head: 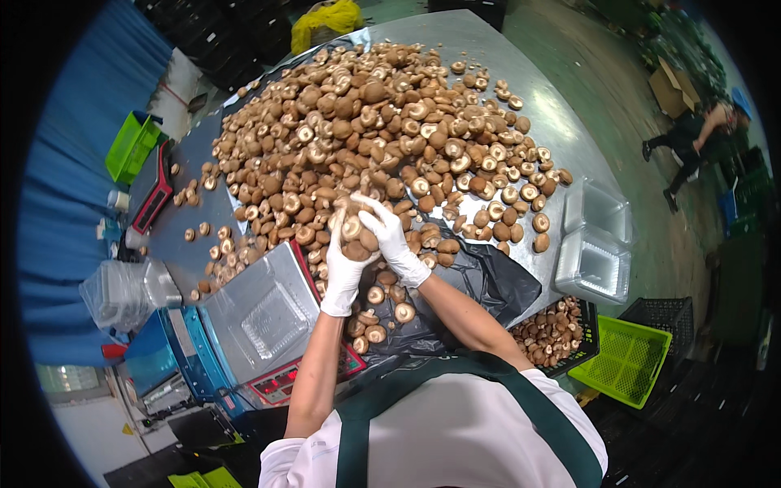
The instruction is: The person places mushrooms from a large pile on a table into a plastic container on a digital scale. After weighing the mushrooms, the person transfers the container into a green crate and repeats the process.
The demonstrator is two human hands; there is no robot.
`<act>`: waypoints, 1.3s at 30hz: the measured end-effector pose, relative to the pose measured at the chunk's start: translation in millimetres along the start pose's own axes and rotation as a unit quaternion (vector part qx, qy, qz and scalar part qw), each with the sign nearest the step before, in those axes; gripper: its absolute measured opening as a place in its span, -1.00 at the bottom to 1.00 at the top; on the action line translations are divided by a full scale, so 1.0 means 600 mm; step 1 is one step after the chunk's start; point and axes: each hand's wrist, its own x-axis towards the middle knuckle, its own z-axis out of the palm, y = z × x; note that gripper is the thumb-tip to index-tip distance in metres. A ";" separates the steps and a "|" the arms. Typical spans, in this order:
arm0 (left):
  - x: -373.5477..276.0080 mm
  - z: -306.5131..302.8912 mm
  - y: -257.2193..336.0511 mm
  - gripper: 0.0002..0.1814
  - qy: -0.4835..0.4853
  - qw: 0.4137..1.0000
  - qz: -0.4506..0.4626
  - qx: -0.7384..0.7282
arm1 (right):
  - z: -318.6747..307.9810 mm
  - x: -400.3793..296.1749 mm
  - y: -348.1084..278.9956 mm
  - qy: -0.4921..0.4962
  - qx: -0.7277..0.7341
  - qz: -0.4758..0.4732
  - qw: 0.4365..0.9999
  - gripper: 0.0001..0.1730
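Observation:
A large heap of brown shiitake mushrooms (341,122) covers much of the metal table. At its near edge my left hand (346,274) and my right hand (390,241), both in white gloves, cup several mushrooms (356,235) between them. Just left of my hands, a clear plastic tray (274,322) rests on the plate of a red-edged digital scale (229,305). Black plastic sheeting (488,280) lies under the near part of the heap, with loose mushrooms (404,312) on it below my hands.
Stacked clear trays (593,265) stand at the table's right edge, others (122,293) at the left. A second scale (152,189) is far left. Below right are a black crate of mushrooms (589,341) and a green crate (628,366). Another person (689,140) is on the floor area at right.

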 end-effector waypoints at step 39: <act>-0.271 -0.422 0.136 -0.57 0.262 0.923 -0.007 0.282 | -0.129 -0.191 -0.007 -0.100 -0.703 -0.164 0.685 -0.13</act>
